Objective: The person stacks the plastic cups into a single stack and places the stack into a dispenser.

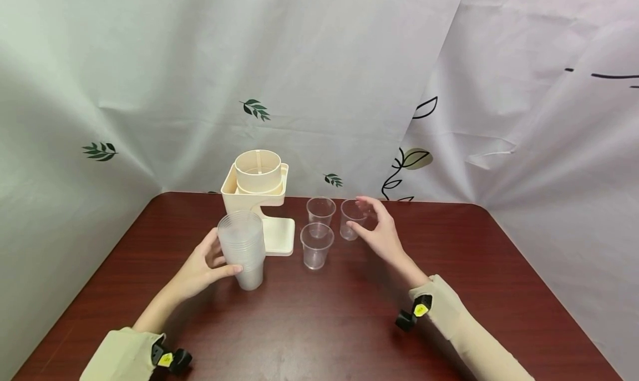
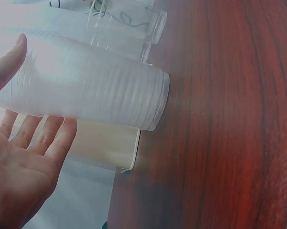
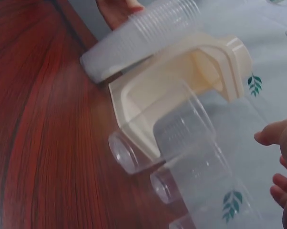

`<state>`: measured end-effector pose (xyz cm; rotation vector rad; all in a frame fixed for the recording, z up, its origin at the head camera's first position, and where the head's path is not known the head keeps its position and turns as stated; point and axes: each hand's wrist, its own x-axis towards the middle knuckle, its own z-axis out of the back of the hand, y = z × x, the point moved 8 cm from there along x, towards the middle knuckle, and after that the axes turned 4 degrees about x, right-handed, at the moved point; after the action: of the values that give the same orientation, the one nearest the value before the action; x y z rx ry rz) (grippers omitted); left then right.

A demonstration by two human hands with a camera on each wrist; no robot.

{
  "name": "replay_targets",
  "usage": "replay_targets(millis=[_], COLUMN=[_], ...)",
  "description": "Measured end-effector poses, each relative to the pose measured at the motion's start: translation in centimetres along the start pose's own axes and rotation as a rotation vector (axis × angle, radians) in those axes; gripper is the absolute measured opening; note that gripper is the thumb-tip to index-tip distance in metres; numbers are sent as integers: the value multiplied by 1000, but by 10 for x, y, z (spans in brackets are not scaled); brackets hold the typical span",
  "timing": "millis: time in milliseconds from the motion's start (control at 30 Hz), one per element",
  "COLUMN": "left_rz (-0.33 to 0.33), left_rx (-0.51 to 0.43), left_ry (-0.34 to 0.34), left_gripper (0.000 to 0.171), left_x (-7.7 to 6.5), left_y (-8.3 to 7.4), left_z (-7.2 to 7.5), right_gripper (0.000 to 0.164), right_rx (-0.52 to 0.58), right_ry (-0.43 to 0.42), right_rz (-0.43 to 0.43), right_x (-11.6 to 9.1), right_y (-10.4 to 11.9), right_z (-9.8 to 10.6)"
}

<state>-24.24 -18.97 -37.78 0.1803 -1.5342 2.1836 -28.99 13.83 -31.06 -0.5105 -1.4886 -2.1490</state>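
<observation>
My left hand (image 1: 202, 265) grips a tall stack of clear plastic cups (image 1: 244, 253), thumb on the near side and fingers behind. In the left wrist view the nested rims of the stack (image 2: 100, 83) show as close ridges. Three single clear cups stand upright to the right: a front cup (image 1: 316, 253), a back cup (image 1: 319, 209) and a right-hand cup (image 1: 349, 228). Beside that last cup is my right hand (image 1: 383, 237), thumb and fingers spread apart and overlapping it in the head view. The right wrist view shows the right fingers (image 3: 277, 133) loosely bent, with nothing between them.
A cream cup dispenser (image 1: 229, 201) with a round holder on top and a flat base (image 1: 279, 237) stands behind the stack. Everything is on a dark red wooden table (image 1: 319, 325). A white leaf-printed curtain (image 1: 319, 92) hangs behind the table's back edge.
</observation>
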Motion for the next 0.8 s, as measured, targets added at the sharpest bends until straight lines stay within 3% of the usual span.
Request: replay_targets(millis=[233,467,700,800], left_rz=[5,3,-5,-12], left_rx=[7,9,-1,-4], left_ry=[0,-2,4,10], left_gripper=[74,73,74,74], left_x=[0,0,0,0], left_y=[0,-1,0,0], left_z=[0,0,0,-1], right_gripper=[59,71,76,78], right_rx=[-59,-64,-12,-8], right_ry=[-50,-37,33,56], right_rz=[-10,-96,-177,-191], right_x=[1,7,5,5], right_y=[-10,-63,-45,-52], right_z=[14,17,13,11])
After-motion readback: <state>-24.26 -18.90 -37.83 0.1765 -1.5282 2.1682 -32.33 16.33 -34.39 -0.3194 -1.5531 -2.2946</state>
